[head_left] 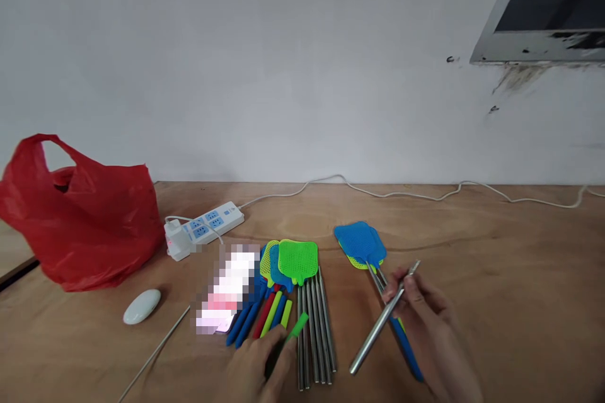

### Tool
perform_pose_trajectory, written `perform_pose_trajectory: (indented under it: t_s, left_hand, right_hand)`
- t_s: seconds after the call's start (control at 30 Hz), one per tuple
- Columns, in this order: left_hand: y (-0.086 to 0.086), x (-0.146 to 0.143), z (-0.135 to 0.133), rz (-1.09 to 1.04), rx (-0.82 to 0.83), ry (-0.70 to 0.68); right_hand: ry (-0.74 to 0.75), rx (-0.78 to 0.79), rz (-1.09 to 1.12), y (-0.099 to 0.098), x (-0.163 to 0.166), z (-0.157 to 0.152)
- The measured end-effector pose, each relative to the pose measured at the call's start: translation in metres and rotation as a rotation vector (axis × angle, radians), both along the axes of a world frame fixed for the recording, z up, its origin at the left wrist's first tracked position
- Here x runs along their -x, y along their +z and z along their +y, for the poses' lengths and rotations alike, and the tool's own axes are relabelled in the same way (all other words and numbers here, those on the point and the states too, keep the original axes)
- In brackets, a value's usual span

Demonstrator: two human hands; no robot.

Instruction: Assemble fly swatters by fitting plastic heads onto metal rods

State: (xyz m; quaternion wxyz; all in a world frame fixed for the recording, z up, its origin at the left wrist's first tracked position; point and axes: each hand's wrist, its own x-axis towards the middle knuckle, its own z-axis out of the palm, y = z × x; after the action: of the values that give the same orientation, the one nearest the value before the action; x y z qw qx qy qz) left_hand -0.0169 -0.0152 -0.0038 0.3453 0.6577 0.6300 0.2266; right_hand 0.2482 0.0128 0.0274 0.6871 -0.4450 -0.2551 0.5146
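Note:
My left hand (259, 362) is closed on a green plastic handle (299, 325), gripped between thumb and fingers. My right hand (432, 321) pinches a silver metal rod (378, 337) near its thin upper end; the rod slants down to the left. Between my hands lie several metal rods (317, 340) side by side. Above them rests a green fly swatter head (297, 259), overlapping blue and yellow ones. Loose handles (269, 315) in blue, red and yellow-green lie just beyond my left hand. Swatters with blue heads (360, 242) and metal shafts lie partly behind my right hand.
A red plastic bag (89, 220) stands at the left. Near it are a white power strip (215, 221) with a plug, a white oval object (142, 306), a thin rod (155, 352) and a pixelated phone-like object (231, 289). A white cable (397, 194) runs along the wall.

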Motion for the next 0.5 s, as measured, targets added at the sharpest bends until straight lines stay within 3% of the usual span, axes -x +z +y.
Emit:
perform_pose_trajectory:
  t_s: [0.2, 0.33, 0.5]
  left_hand:
    - [0.013, -0.018, 0.026, 0.613, -0.118, -0.013]
    - [0.015, -0.02, 0.032, 0.742, -0.091, -0.053]
    - [0.013, -0.018, 0.031, 0.744, -0.089, -0.068]
  right_hand:
    - [0.048, -0.015, -0.054, 0.007, 0.013, -0.002]
    - [0.069, -0.004, -0.055, 0.012, 0.007, -0.004]
    - [0.13, -0.027, -0.083, 0.008, 0.01, -0.004]
